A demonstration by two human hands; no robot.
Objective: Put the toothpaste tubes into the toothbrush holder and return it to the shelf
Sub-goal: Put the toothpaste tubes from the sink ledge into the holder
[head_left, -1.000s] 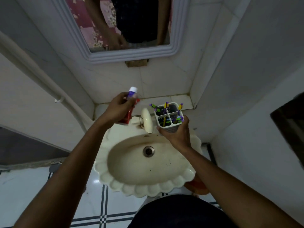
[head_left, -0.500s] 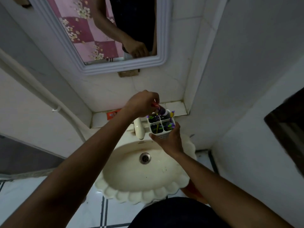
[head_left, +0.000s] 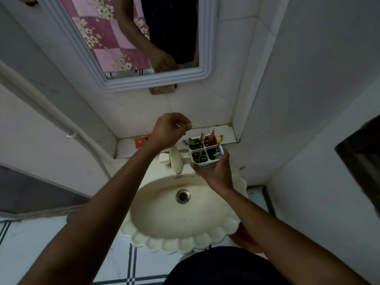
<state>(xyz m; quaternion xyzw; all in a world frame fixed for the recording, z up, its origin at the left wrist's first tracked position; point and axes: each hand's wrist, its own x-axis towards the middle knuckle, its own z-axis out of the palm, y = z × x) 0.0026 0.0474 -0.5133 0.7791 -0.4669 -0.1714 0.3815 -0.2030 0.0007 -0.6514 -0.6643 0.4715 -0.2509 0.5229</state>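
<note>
My right hand [head_left: 216, 174] grips a white four-compartment toothbrush holder [head_left: 205, 159] from below, holding it above the back rim of the sink. Several purple and yellow toothbrushes stick out of it. A red toothpaste tube [head_left: 211, 137] stands in its far right compartment. My left hand [head_left: 168, 130] hovers just left of the holder with its fingers curled in and nothing in them. A second, orange toothpaste tube [head_left: 141, 141] lies on the tiled shelf [head_left: 227, 132], partly hidden behind my left wrist.
A cream scalloped sink [head_left: 181, 239] sits below the hands, with a white tap [head_left: 175, 159] beside the holder. A framed mirror [head_left: 156, 81] hangs above the shelf. A wall corner closes in on the right, and a white pipe [head_left: 41, 101] runs down the left wall.
My left hand carried the red tube over to the holder, put it in the far compartment and let go; it now sits above and left of the holder, empty.
</note>
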